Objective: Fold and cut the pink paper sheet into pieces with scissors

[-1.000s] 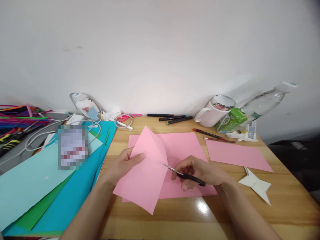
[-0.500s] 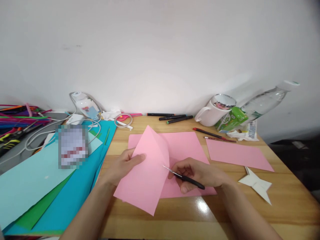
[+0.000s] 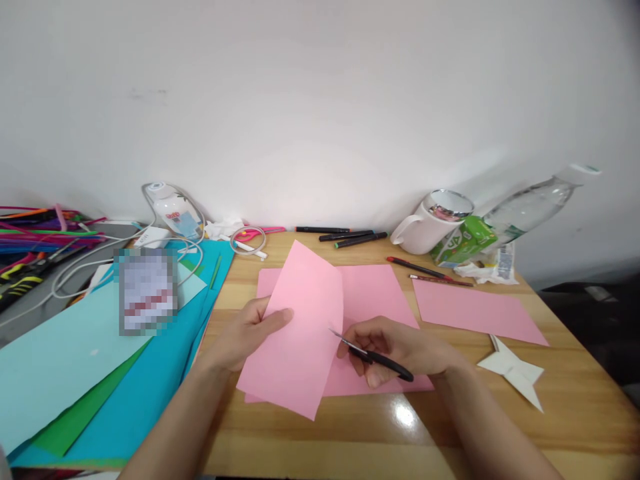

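My left hand pinches a pink sheet of paper at its left edge, thumb on top and fingers hidden behind. The sheet is raised and tilted above the table. My right hand is closed on black-handled scissors. Their silver blade tips lie over the right part of the held sheet; whether paper is between the blades I cannot tell. Beneath both hands, a larger pink sheet lies flat on the wooden table.
To the right lie a pink strip and a white folded paper star. Behind stand a mug, a green carton and a tilted bottle. Markers line the wall. Coloured paper and a cable are left.
The held pink sheet has turned slightly, and its folded-over top corner now stands flatter. Both hands keep their grips, and the scissors have shifted slightly right.
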`<state>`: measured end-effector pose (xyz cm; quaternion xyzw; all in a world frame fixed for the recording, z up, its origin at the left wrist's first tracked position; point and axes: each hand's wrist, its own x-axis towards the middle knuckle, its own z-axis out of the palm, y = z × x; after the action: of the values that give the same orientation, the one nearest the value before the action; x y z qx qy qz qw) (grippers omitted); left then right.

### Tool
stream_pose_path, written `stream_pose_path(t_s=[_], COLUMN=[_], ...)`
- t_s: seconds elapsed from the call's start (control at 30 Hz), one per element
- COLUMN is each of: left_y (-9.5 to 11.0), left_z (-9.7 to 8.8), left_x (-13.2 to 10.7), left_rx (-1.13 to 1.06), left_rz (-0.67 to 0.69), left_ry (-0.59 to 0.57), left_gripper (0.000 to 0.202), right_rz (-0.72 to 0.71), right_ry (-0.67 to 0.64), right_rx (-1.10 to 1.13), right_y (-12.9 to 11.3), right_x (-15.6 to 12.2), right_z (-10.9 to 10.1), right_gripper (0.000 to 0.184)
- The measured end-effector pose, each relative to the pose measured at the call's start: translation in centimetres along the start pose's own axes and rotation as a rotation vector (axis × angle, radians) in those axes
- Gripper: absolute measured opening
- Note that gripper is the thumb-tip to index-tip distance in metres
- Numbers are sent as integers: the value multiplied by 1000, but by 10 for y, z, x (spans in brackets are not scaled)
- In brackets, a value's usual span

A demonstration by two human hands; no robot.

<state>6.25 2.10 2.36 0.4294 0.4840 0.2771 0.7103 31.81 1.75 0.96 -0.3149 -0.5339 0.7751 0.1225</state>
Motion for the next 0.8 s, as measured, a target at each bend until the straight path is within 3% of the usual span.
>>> stream_pose_path(t_s=[0.17,0.37,0.43,0.5,0.6,0.67,0.8], left_y=[4,3,5,8,8,4,-11], left_z=[5,-4,-5,-3,7,15,24], left_x=[-1,10,14,15,14,12,8], left_rx=[-82,-457,-561,-678,-750,-698,-450], left_rz=[-59,128,208,309,345,302,311], left_ry=[108,564,612,534,255,116,-12], left_gripper=[36,19,19,19,22,22,23], right_rz=[2,-97,-157,-204,-314,-406,-477], right_ry=[38,153,264,349,416,461,679], right_rx=[-45,-107,-56,57,205,219,218], right_y=[-1,-3,-2,0,5,8,13], right_x=[-1,-6,-4,0,10,17,25], right_z=[-1,-7,-6,-1,10,17,22], right_gripper=[42,30,31,33,38,38,41])
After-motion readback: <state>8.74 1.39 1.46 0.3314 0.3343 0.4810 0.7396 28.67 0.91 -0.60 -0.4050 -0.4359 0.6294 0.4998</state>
